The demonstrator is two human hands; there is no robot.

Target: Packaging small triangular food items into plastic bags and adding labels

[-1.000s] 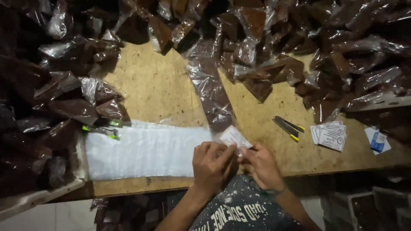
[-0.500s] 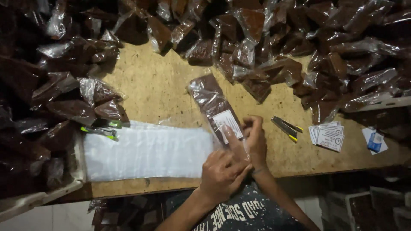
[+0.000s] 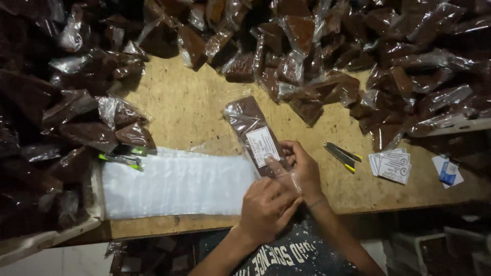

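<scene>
The wide bare wooden board table (image 3: 194, 112) is lying under everything, and big dark heaps of brown blocks in clear plastic bags (image 3: 358, 56) are surrounding it on three sides. A flat white stack of empty plastic sheets (image 3: 174, 184) is resting near the front edge.

Compared with one second ago, the long clear bag with a brown block inside (image 3: 245, 120) is now lying flat on the table, stretched away from the person, and the small white paper label (image 3: 263, 146) is sitting in its near end. The right hand (image 3: 303, 171) is pinching the open near end of this bag with closed fingers. The left hand (image 3: 267, 208) is pressing on the same end, fingers curled. It seems the labelling step is almost finished.
</scene>
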